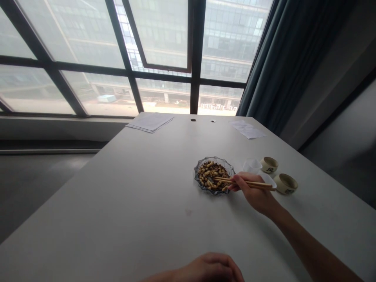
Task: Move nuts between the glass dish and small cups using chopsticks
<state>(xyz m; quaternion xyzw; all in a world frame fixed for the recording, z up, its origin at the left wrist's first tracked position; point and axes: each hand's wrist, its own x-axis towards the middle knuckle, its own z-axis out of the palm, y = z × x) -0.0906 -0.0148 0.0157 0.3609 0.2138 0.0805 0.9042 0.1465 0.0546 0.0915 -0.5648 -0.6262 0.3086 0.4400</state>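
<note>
My right hand [255,192] grips a pair of wooden chopsticks [252,183]. Their tips reach into a scalloped glass bowl [197,181], among mixed nuts and dark seeds [213,172]. Whether a nut is pinched between the tips is too small to tell. At the bottom edge of the head view, my left hand [216,268] rests on the table with its fingers curled together, partly cut off by the frame; nothing shows in it.
The white table [132,203] carries two small cream cups [269,164] with dark characters, right of the bowl. Beside them are translucent white dishes [252,165], one partly behind my right hand. Paper stacks [151,122] and loose sheets [248,129] lie at the far end, by the windows.
</note>
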